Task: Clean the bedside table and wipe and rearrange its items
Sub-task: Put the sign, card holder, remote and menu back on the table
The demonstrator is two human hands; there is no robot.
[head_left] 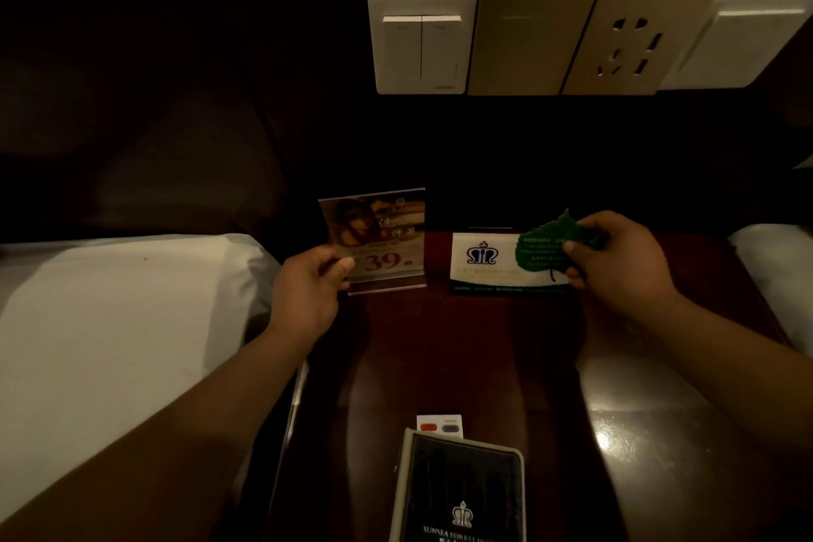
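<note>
At the desk's (440, 356) far edge the left hand (308, 290) pinches the acrylic sign stand (378, 238) by its left side and the right hand (616, 264) pinches a green leaf card (550, 242) just over the white tent card (488, 264), so a careless shift could topple either upright piece.

The table top (638, 431) is made of dark, shiny wood. The sign stand (387, 277) is made of clear plastic. The bed sheet (110, 321) is made of soft white cloth.

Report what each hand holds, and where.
Left hand pinches the clear acrylic sign stand by its lower left corner; right hand pinches the green leaf-shaped card by its right edge.
</note>
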